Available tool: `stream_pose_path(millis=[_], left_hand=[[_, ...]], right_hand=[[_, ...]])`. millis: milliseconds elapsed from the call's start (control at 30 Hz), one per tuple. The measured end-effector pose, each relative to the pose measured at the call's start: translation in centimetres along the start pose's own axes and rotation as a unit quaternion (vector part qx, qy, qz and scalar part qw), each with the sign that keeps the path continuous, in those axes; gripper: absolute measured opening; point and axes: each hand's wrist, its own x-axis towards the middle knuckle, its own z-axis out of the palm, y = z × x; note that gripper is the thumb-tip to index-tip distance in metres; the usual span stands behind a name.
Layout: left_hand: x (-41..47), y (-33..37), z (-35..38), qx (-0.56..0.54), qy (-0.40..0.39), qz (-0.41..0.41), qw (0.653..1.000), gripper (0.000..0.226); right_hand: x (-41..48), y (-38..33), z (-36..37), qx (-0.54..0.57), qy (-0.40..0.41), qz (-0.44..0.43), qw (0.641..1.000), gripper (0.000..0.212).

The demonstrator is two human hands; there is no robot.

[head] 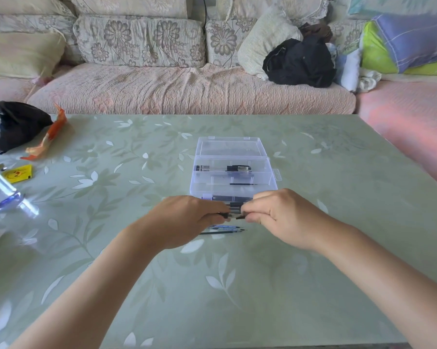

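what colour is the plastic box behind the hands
Clear, colourless plastic; the box shows best in the head view.

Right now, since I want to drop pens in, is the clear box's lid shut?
No, the clear box stands open, its lid folded back on the table behind it.

soft, even daylight fills the scene, bright but not harsh. the glossy tabletop (313, 248) carries a pale sheen, and only faint, diffuse shadows lie on it under the forearms and below the left hand (184, 220) and right hand (283, 215). at the tabletop's left edge a plastic bottle (3, 195) blows out into white glare. the pen (239, 217) pinched between both hands is smeared, its detail lost. the wide lens bows the sofa (187, 89) and stretches the forearms toward the near corners. beyond the right edge a pink cast washes the picture.
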Motion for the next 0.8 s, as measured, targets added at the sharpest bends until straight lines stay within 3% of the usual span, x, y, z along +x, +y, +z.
stream_pose_path(millis=[433,633,800], left_hand=[[-0.2,-0.9,1.1,0.002,0.030,-0.062,0.998,0.020],[0.0,-0.3,2.1,0.005,0.034,-0.049,0.998,0.015],[0.1,0.0,2.5,0.013,0.052,-0.033,0.998,0.016]], right_hand=[[-1.5,3.0,1.0,-0.028,-0.046,0.169,0.984,0.018],[-1.3,3.0,1.5,-0.043,-0.044,0.163,0.985,0.011],[-1.0,2.8,1.2,-0.059,-0.028,0.151,0.986,0.022]])
